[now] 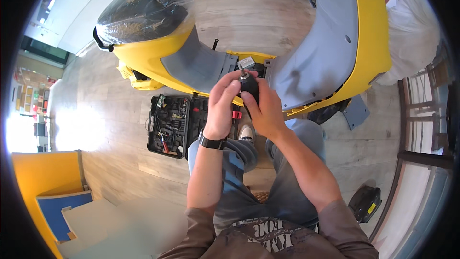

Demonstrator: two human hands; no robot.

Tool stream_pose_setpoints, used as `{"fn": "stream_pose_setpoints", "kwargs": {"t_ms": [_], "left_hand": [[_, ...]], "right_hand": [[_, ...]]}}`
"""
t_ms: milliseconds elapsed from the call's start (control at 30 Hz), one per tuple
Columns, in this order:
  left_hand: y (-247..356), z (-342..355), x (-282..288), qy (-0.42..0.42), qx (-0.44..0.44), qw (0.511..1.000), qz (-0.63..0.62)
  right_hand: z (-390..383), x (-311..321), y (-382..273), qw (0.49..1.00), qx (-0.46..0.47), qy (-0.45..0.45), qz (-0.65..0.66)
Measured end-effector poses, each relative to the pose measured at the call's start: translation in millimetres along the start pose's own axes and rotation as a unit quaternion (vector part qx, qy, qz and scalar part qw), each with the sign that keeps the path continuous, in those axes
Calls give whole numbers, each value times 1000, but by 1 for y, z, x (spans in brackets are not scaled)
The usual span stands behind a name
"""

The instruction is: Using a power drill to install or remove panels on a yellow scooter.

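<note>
My left hand [221,106] and my right hand [266,111] are closed together round a black hand tool [250,87], held in front of me over the footboard of a yellow and grey scooter. A short metal shaft [243,73] sticks up from its tip, near my left fingers. The tool's lower part is mostly hidden by my right hand. Just beyond sits a small silver rectangular part [246,62] in an opening of the footboard. Below and to the left, an open black toolbox [166,124] with assorted tools and a red-handled screwdriver [164,145] lies on the floor.
The scooter's plastic-wrapped seat [141,12] is at upper left, its front shield [335,43] at right. A grey panel [356,113] and black case [364,201] lie on the wooden floor [110,172]. Yellow boards [45,172] stand lower left, white sheeting [412,29] upper right.
</note>
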State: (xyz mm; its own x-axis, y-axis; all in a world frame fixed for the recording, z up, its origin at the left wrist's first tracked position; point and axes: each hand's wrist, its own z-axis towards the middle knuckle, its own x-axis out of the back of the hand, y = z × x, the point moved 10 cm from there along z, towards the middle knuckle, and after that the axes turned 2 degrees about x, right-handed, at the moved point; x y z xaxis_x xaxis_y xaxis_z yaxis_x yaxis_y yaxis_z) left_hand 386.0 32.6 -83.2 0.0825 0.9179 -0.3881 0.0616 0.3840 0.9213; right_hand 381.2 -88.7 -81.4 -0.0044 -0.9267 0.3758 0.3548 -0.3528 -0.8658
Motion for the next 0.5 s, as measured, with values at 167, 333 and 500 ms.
{"fn": "stream_pose_setpoints", "kwargs": {"t_ms": [167,333,500], "left_hand": [[8,-1,33,104,-47,991,-75],[2,2,26,101,-16,995,16],[-11,8,8,17,28,999,-20]], "right_hand": [[-5,1,17,992,-74,11,104],[-4,-3,7,993,-30,-4,117],[-5,-8,7,992,-57,-32,109]]}}
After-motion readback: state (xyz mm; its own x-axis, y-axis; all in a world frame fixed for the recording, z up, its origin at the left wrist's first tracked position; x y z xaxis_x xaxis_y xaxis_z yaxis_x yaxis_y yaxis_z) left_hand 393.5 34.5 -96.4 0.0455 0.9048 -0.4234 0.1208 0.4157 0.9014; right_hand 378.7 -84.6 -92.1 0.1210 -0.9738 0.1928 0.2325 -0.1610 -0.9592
